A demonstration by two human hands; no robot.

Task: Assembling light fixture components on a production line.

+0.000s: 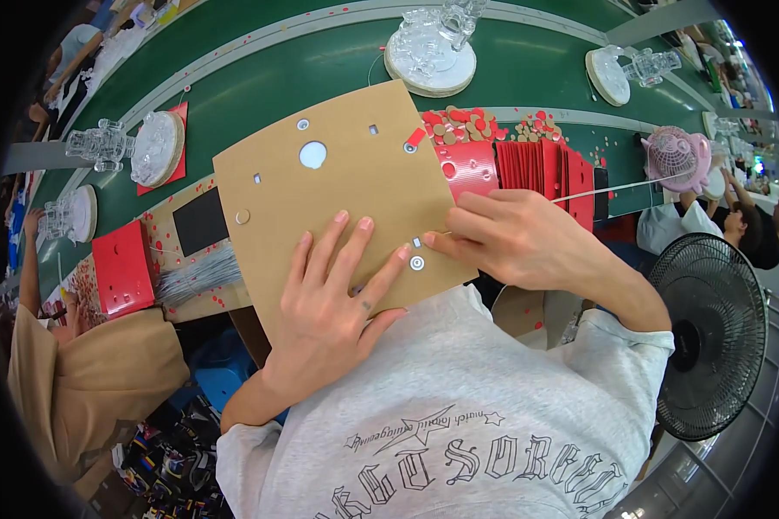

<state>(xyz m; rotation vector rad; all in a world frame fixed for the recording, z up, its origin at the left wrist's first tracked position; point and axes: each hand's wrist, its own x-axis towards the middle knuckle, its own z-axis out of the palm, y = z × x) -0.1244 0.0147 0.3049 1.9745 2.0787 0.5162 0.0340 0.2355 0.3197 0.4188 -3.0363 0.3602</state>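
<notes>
A brown cardboard sheet lies tilted in front of me, its near edge against my shirt. It has a large round hole, small rectangular slots and several round metal-looking discs. At its far right corner a small red tab stands out. My left hand rests flat on the sheet with fingers spread. My right hand is at the right edge, its thumb and fingers pinched close beside a slot and a round disc. What the pinch holds is too small to make out.
Red punched sheets stand stacked at the right, near red and brown cut-out discs. Thin grey wires and a red sheet lie left. Clear figures on round bases stand on the green belt. A black fan is close at right.
</notes>
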